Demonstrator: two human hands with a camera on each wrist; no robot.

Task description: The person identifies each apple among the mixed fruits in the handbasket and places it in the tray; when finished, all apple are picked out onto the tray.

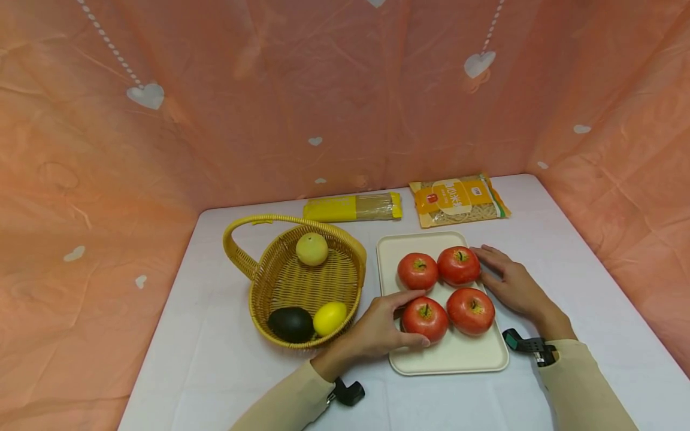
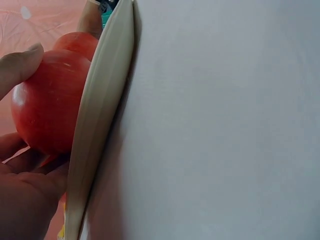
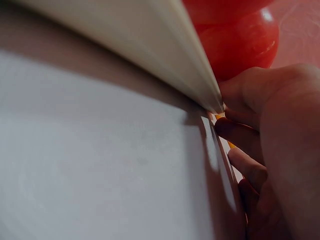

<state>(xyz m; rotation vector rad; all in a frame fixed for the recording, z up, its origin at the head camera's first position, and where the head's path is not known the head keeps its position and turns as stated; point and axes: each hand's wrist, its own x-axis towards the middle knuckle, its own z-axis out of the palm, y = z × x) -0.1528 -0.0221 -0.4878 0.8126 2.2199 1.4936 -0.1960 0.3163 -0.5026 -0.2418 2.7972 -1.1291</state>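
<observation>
Several red apples sit on a cream rectangular tray (image 1: 447,363). My left hand (image 1: 377,326) curls round the front left apple (image 1: 424,319), thumb on its near side and fingers behind it. The left wrist view shows the same apple (image 2: 52,102) between thumb and fingers, low against the tray (image 2: 100,110). At the tray's right edge rests my right hand (image 1: 514,284), fingers loosely extended beside the back right apple (image 1: 459,266). In the right wrist view, its thumb lies at the tray rim (image 3: 165,47), with the other fingers near the tablecloth.
Left of the tray stands a yellow wicker basket (image 1: 307,281) with an upright handle, holding a pale green round fruit (image 1: 311,249), a lemon (image 1: 330,318) and a dark avocado (image 1: 291,324). Behind lie a yellow noodle pack (image 1: 353,207) and an orange-yellow food bag (image 1: 458,202).
</observation>
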